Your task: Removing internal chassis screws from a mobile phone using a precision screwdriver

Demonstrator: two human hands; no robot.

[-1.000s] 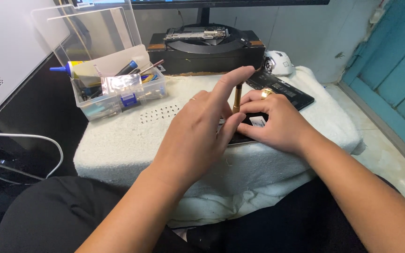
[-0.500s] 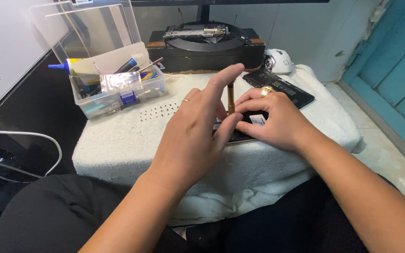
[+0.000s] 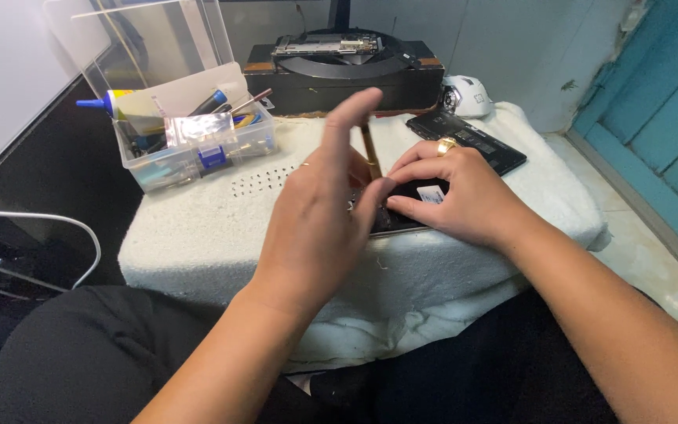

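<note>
Head view. Left hand (image 3: 319, 216) at centre of frame, fingers spread and raised, index finger pointing up; thumb tip near the edge of a dark flat phone (image 3: 402, 212) but contact cannot be confirmed. It grips nothing. Right hand (image 3: 453, 196), ring on one finger, lies flat on the phone, fingers pressing it down onto the white towel (image 3: 213, 235) that covers the counter. A thin brown stick (image 3: 369, 149) stands just behind the left hand. Second dark phone part (image 3: 480, 141) lies right of centre, further back. Clear plastic box (image 3: 190, 145) of small tools sits upper left. Black device (image 3: 339, 71) at top centre.
</note>
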